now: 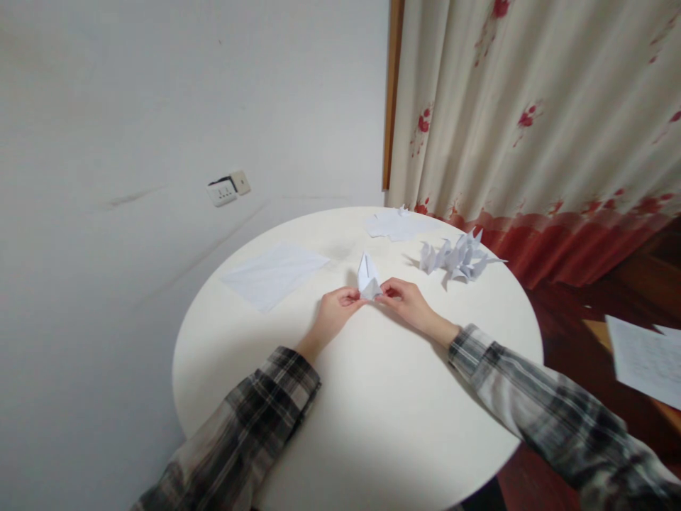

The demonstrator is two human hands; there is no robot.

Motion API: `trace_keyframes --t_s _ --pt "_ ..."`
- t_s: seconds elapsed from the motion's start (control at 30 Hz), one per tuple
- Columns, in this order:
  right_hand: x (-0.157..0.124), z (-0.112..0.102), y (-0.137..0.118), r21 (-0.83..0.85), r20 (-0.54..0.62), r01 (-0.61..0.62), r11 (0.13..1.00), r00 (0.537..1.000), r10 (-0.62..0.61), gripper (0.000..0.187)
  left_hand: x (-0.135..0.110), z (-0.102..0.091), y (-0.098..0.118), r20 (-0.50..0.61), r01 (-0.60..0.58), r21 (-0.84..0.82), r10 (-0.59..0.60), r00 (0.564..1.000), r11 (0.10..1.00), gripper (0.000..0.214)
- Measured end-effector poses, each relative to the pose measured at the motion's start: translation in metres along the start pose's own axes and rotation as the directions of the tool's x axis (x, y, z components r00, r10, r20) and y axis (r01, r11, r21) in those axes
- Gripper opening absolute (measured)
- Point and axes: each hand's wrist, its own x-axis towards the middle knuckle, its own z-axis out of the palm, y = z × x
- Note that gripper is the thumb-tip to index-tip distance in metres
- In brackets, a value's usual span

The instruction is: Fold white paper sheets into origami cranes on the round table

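A partly folded piece of white paper [368,275] stands near the middle of the round table, its narrow tip pointing away from me. My left hand [340,305] pinches its lower left corner between thumb and fingers. On the other side, my right hand [403,298] grips the lower right corner in the same way. Both hands rest close to the tabletop. The fingertips partly cover the paper's bottom edge, so the folds there are hard to make out.
The round white table [340,426] carries a flat white sheet [274,275] at left, stacked paper [396,225] at the back and several folded paper cranes [460,257] at right. A wall socket [222,191] and a flowered curtain [511,128] lie beyond. Written sheets [643,358] sit lower right.
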Motion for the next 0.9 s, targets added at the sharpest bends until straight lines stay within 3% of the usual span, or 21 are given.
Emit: trace_keyframes --t_s 0.27,0.63,0.9 --pt "0.0022 0.0013 0.0032 0.085 -0.018 -0.088 0.992 0.996 0.09 0.017 0.0005 0.0 0.0026 0.013 -0.044 0.01 0.044 0.999 0.999 0.027" --pt "0.0012 0.0008 -0.0015 0.072 -0.025 -0.053 0.996 0.998 0.055 0.016 0.0029 -0.0025 -0.0028 -0.004 -0.07 0.048 0.07 0.998 0.996 0.027" --pt "0.0011 0.0004 -0.0001 0.068 -0.011 -0.11 0.992 0.994 0.111 0.017 0.0033 -0.0026 -0.0022 -0.006 -0.104 0.02 0.104 0.995 0.994 0.028"
